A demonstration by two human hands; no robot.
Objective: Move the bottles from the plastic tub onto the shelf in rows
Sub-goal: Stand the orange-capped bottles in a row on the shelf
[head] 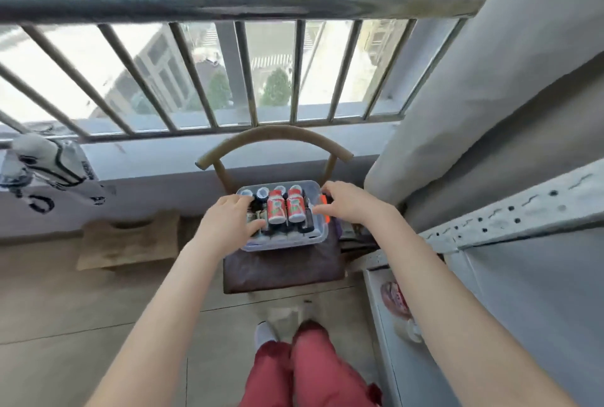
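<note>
Bright daylight floods through the window point(163, 56) (soft, fisheye-warped edges).

Clear plastic tub point(287, 244) on the chair seat point(281, 267) holds red-labelled bottles point(276, 210) lying side by side.

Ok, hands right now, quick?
Left hand: on the dark bottles, grip cannot be told.
Right hand: open, at the tub rim.

A chair point(274, 132) with a curved wooden back and a dark brown cushion point(284, 267) stands on the tiled floor below the barred window railing point(228, 6). A low wooden stool point(130, 240) sits just left of it. A grey curtain point(490, 112) hangs at its right.
</note>
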